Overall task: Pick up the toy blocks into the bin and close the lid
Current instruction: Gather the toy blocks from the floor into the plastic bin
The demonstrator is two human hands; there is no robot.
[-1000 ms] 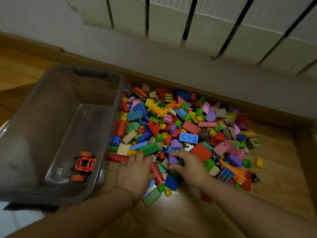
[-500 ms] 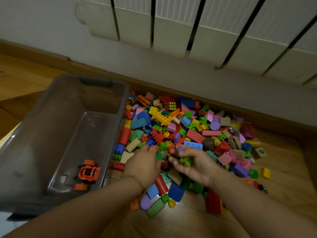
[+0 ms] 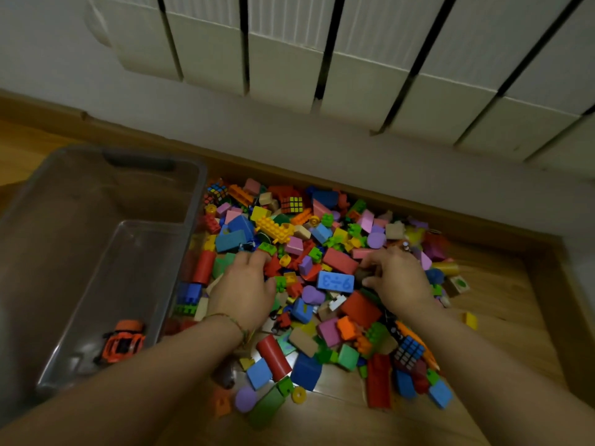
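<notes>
— Pose?
— Both arms reach forward, palms down on the toy blocks; right hand curls round a brown piece, left hand grip unclear
— Bin?
— Open, just left of the left hand

I've got one marking I can read: a light blue block in the pile, right of the bin, with raised characters that look like "3 ÷ 6". Farther right of the bin, a wooden cube shows a green printed shape, too blurred for me to read.
</notes>
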